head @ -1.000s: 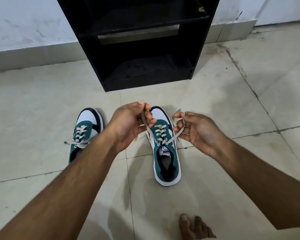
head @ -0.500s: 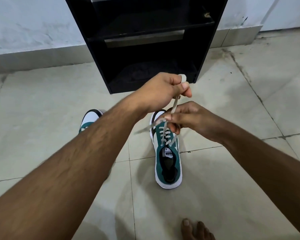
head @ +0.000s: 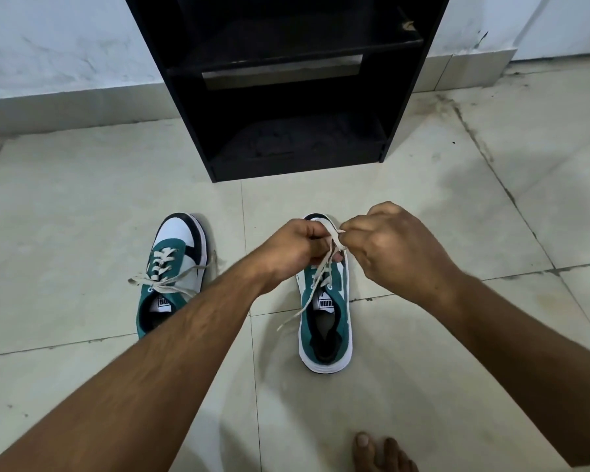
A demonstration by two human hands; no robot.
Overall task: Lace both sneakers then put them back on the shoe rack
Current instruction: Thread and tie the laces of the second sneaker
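Left sneaker (head: 176,264) at 9 o'clock on the tiled floor (head: 65,206), toe toward the rack. Laces threaded through the eyelets, ends lying loose across the tongue and splayed out to both sides; whether knotted, cannot tell

Left hand (head: 292,248) near centre, fingers closed tight on a strand of the cream lace (head: 334,238), held just above the toe of the right sneaker

Right sneaker (head: 324,301) at centre, slightly toward 3 o'clock, also toe toward the rack. Lace runs up from the upper eyelets to the hands; one free end trails down to 7 o'clock onto the floor

Right hand (head: 394,245) just beside the left, nearly touching it, fingers pinched shut on the same lace where a loop shows between the two hands

Shoe rack (head: 419,97) at 12 o'clock, black, bottom shelf bare, well apart from both shoes

Judgement: a bow or knot is being formed on the right sneaker. To do it well, keep the loop small and low over the tongue, pull both strands evenly and sideways so the shoe does not lift, and mind the trailing end so it stays out of the knot
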